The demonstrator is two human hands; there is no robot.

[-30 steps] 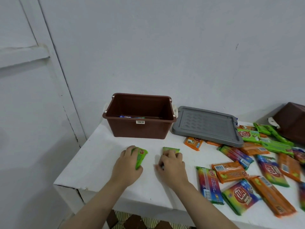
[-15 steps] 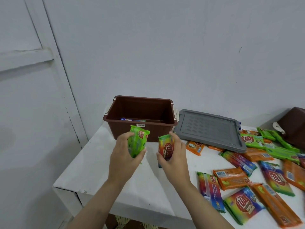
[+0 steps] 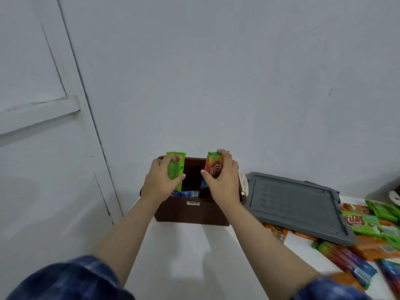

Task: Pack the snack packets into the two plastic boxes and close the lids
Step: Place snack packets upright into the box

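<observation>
An open brown plastic box (image 3: 192, 213) stands at the back of the white table (image 3: 194, 252), with a few packets visible inside. My left hand (image 3: 159, 182) grips a green snack packet (image 3: 176, 169) upright over the box's left side. My right hand (image 3: 224, 180) grips a rainbow-coloured snack packet (image 3: 214, 166) upright over the box's right side. A grey lid (image 3: 294, 204) lies flat to the right of the box. The second brown box is only just visible at the far right edge.
Several loose snack packets (image 3: 368, 221) in green, orange and rainbow colours are spread over the table's right side, some tucked under the grey lid. A white wall rises right behind the box. A door stands to the left beyond the table edge.
Both hands lifted their packets off the table and carried them forward and up, over the open brown box. The view moved closer to the box.
</observation>
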